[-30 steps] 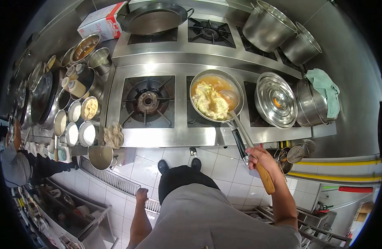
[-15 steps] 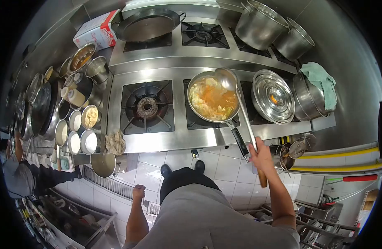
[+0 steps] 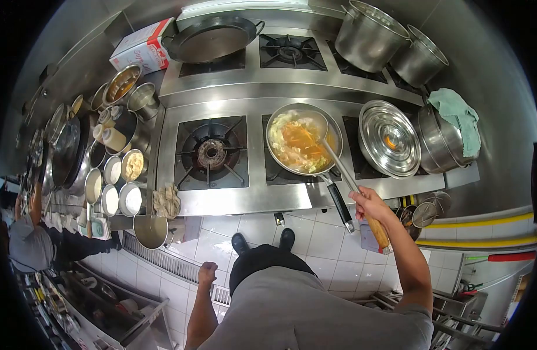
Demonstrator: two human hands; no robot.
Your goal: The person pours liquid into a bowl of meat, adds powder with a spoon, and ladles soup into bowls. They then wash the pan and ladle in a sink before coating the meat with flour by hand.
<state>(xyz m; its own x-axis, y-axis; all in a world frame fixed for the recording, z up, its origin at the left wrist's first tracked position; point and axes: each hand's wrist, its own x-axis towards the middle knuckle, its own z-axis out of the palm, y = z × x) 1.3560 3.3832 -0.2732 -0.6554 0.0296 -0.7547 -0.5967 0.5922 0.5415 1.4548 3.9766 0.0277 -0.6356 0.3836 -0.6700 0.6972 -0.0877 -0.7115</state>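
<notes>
My right hand (image 3: 370, 205) is closed round the shaft of a ladle (image 3: 343, 169), just above its wooden handle. The bowl of the ladle dips into the frying pan (image 3: 338, 131), which sits on the middle burner with its black handle towards me. In the pan is an orange broth (image 3: 300, 139) with pale and green chopped pieces and orange strips. Below the stove's front edge hangs my left hand (image 3: 207, 273), its fingers curled in and nothing visible in them.
A bare burner (image 3: 211, 153) lies left of the pan, a metal lid (image 3: 390, 139) right of it. Stockpots (image 3: 370, 38) and a wide black pan (image 3: 213, 39) stand behind. Ingredient bowls (image 3: 130, 198) and squeeze bottles (image 3: 113, 139) fill the left counter. Another person (image 3: 29, 245) stands far left.
The ladle's bowl has gone from the pan's far rim down into the broth. My right hand has moved slightly right and up, and the view has shifted a little.
</notes>
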